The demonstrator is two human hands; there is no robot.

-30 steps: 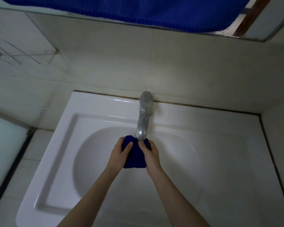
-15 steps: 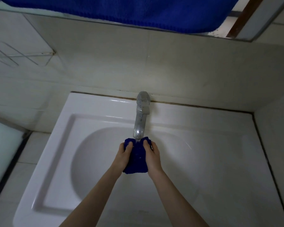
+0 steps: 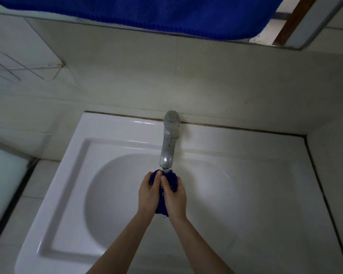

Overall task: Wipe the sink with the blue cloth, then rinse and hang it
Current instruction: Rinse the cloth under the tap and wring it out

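One white sink (image 3: 111, 131), one metal tap (image 3: 169, 143) and one blue cloth (image 3: 171, 179) (bunched into a wad) are in view, with two hands above the basin. The left hand (image 3: 148, 196) and right hand (image 3: 175, 196) both curl round the cloth, thumbs side by side on top, holding it just under the tap's spout.

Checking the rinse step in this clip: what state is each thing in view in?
faucet: apparently running, a short stream at its tip
blue cloth: bunched up, held under the faucet
left hand: grips the blue cloth
right hand: grips the blue cloth
sink: white, glossy; drain not visible
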